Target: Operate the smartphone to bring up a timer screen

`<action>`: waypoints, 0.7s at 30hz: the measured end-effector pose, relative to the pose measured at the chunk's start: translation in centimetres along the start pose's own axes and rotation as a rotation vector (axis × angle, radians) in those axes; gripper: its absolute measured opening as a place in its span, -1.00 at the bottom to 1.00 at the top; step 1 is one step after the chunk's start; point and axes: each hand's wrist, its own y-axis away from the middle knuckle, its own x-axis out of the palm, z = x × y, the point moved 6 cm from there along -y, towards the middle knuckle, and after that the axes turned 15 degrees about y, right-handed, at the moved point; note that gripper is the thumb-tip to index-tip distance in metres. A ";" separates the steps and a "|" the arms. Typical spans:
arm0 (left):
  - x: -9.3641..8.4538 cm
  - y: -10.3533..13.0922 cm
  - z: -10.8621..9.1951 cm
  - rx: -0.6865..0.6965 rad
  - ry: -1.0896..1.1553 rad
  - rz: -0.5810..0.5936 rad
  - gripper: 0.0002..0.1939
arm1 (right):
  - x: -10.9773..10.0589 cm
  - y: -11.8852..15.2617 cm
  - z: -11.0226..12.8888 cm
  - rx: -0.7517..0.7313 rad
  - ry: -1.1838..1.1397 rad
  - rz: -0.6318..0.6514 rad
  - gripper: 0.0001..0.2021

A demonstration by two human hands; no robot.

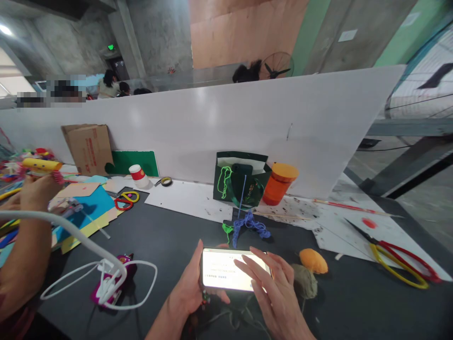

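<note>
A smartphone [221, 271] with a bright white screen lies sideways in my left hand [193, 283], whose fingers wrap round its left end. Over the right part of the screen, my right hand [276, 288] has its fingers stretched out and touching or hovering just above the glass; I cannot tell which. Just beyond the phone sits blue crochet work [249, 226] with a blue hook standing up from it, beside a bit of green yarn [227, 229]. To the right of my right hand are a grey-green yarn ball [305, 282] and an orange stuffed piece [313, 261].
A dark green paper bag [226, 189] and an orange jar [279, 186] stand against the white partition [184, 123]. Large scissors [399, 259] lie at right. At left, a white cable [85, 236] arches over a purple object [116, 283], near a co-worker's arm [33, 236].
</note>
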 end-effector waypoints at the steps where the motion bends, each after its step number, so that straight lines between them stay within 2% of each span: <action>1: 0.0 0.0 0.0 -0.002 -0.003 -0.001 -0.31 | 0.0 0.0 0.1 -0.009 -0.004 0.005 -0.53; 5: -0.1 -0.1 0.1 -0.004 -0.009 -0.013 -0.29 | 0.1 0.0 0.5 -0.082 -0.012 0.023 -0.54; 10: -0.2 -0.3 0.1 0.000 -0.014 -0.021 -0.30 | -0.1 -0.3 0.6 -0.075 0.005 -0.005 -0.57; 16: -0.3 -0.3 0.1 0.003 -0.013 -0.019 -0.30 | -0.6 -0.2 0.8 -0.150 -0.064 -0.007 -0.62; 21: -0.3 -0.2 0.1 0.000 -0.007 -0.019 -0.30 | -0.2 0.3 0.3 -0.103 -0.040 -0.003 -0.59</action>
